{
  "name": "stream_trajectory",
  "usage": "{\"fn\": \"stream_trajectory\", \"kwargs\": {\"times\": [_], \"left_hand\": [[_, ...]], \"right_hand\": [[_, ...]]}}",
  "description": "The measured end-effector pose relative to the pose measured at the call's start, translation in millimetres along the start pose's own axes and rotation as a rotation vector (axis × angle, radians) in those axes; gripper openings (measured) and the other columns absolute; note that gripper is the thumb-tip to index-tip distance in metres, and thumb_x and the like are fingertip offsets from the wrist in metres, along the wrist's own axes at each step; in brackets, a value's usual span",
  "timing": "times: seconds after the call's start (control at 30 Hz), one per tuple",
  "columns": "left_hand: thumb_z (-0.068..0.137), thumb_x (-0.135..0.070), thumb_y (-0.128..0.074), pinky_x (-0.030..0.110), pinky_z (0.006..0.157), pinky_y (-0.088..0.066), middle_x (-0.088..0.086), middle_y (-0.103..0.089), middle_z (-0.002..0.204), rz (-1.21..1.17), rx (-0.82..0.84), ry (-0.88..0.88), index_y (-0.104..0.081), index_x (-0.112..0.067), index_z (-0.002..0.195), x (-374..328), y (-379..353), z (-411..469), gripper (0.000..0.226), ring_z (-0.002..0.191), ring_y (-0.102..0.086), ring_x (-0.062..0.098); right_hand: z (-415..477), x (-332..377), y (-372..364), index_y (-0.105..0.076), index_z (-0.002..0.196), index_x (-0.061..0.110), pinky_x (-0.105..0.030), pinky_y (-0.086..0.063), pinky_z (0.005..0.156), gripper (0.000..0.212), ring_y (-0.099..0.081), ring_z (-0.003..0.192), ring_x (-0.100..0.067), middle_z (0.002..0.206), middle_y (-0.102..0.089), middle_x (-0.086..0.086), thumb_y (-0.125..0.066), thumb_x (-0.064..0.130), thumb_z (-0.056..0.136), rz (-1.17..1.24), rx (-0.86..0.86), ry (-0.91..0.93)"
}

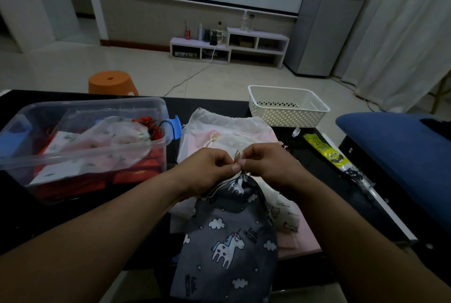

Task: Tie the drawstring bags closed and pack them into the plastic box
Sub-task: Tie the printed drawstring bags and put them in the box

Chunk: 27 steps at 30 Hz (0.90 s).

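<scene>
A dark grey drawstring bag with white unicorns and clouds (227, 236) hangs over the table's near edge, its mouth gathered. My left hand (207, 168) and my right hand (266, 166) meet above that mouth, and each pinches the bag's cream drawstring (238, 156), which loops up between the fingertips. Behind the hands lies a pile of white and pink drawstring bags (229, 126). At the left stands the clear plastic box (29, 156), with red bags and a white patterned bag inside.
A white perforated basket (288, 114) stands at the table's far right. A yellow-and-black packet (327, 153) lies near the right edge. A blue cushion (402, 146) is to the right, an orange stool (111, 83) beyond the black table (214, 104).
</scene>
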<state>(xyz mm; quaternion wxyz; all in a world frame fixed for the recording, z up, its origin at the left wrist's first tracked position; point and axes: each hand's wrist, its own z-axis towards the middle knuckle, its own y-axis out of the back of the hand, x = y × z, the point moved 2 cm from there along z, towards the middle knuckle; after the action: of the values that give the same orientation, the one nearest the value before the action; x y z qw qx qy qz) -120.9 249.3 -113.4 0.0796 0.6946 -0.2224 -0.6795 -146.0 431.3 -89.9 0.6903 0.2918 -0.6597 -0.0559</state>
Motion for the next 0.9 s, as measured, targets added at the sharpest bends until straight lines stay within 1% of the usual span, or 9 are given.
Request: {"fn": "stream_trajectory", "kwargs": {"times": [0.07,0.17,0.27,0.4,0.5,0.63,0.67,0.77,0.9], "left_hand": [[0.096,-0.038,-0.072,0.027,0.063,-0.048,-0.006,-0.069,0.072,0.019,-0.013,0.017,-0.074,-0.017,0.087,0,-1,0,0.023,0.063,-0.058,0.004],[0.097,-0.037,-0.072,0.023,0.057,-0.044,-0.008,-0.066,0.068,-0.023,0.004,0.052,-0.074,-0.013,0.091,-1,-2,0,0.025,0.056,-0.055,0.003],[0.094,-0.032,-0.076,0.026,0.058,-0.045,-0.001,-0.065,0.072,-0.132,0.04,0.094,-0.073,-0.01,0.09,-1,-2,0,0.023,0.062,-0.055,0.009],[0.093,-0.019,-0.076,0.019,0.051,-0.043,-0.002,-0.062,0.066,-0.221,0.038,0.105,-0.065,-0.014,0.081,-2,-5,0,0.016,0.055,-0.054,0.006],[0.093,-0.014,-0.072,0.022,0.051,-0.039,-0.001,-0.056,0.066,-0.172,-0.009,0.079,-0.059,-0.016,0.078,0,-8,2,0.02,0.054,-0.048,0.008],[0.094,-0.02,-0.068,0.027,0.057,-0.04,0.002,-0.055,0.071,0.01,-0.109,-0.005,-0.054,-0.015,0.08,0,-13,4,0.021,0.061,-0.047,0.013],[0.094,-0.019,-0.067,0.026,0.056,-0.041,0.002,-0.058,0.072,0.025,-0.124,-0.02,-0.056,-0.015,0.083,1,-15,4,0.017,0.059,-0.049,0.014],[0.092,-0.019,-0.064,0.028,0.054,-0.042,0.006,-0.065,0.071,0.025,-0.139,-0.043,-0.068,-0.016,0.092,4,-18,5,0.004,0.052,-0.051,0.012],[0.096,-0.021,-0.064,0.031,0.059,-0.047,0.012,-0.071,0.078,0.066,-0.174,-0.049,-0.072,-0.013,0.091,6,-15,7,0.012,0.059,-0.056,0.015]], "right_hand": [[-1,1,-1,-0.076,0.092,0.008,-0.019,-0.055,0.07,0.002,-0.068,0.074,-0.005,0.082,-0.076,-0.001,-0.074,0.009,0.091,-0.035,-0.033,0.033],[0,1,-1,-0.077,0.091,0.012,-0.031,-0.059,0.077,0.002,-0.074,0.083,-0.018,0.086,-0.077,-0.003,-0.076,0.011,0.09,-0.06,-0.064,0.064],[-1,3,-1,-0.077,0.092,0.015,-0.031,-0.058,0.075,0.003,-0.073,0.081,-0.016,0.085,-0.077,-0.003,-0.076,0.013,0.091,-0.102,-0.062,0.087],[-2,3,-2,-0.075,0.092,0.015,-0.032,-0.057,0.076,0.003,-0.07,0.08,-0.016,0.086,-0.076,-0.005,-0.075,0.012,0.091,-0.124,-0.051,0.102],[-3,4,-4,-0.073,0.094,0.016,-0.035,-0.057,0.075,0.004,-0.07,0.081,-0.023,0.087,-0.075,-0.009,-0.073,0.012,0.093,-0.143,-0.039,0.105],[0,2,-9,-0.071,0.093,0.02,-0.034,-0.054,0.07,0.005,-0.07,0.078,-0.022,0.083,-0.075,-0.006,-0.071,0.016,0.094,-0.197,-0.047,0.13],[1,1,-11,-0.071,0.092,0.022,-0.033,-0.052,0.067,0.006,-0.068,0.074,-0.019,0.081,-0.074,-0.004,-0.071,0.017,0.094,-0.218,-0.061,0.141],[-2,0,-18,-0.068,0.089,0.027,-0.013,-0.04,0.054,0.01,-0.056,0.059,0.0,0.075,-0.068,0.005,-0.07,0.02,0.095,-0.296,-0.117,0.169],[-4,4,-20,-0.066,0.088,0.029,-0.012,-0.039,0.053,0.013,-0.055,0.058,0.004,0.072,-0.065,0.008,-0.068,0.019,0.096,-0.328,-0.16,0.204]]}}
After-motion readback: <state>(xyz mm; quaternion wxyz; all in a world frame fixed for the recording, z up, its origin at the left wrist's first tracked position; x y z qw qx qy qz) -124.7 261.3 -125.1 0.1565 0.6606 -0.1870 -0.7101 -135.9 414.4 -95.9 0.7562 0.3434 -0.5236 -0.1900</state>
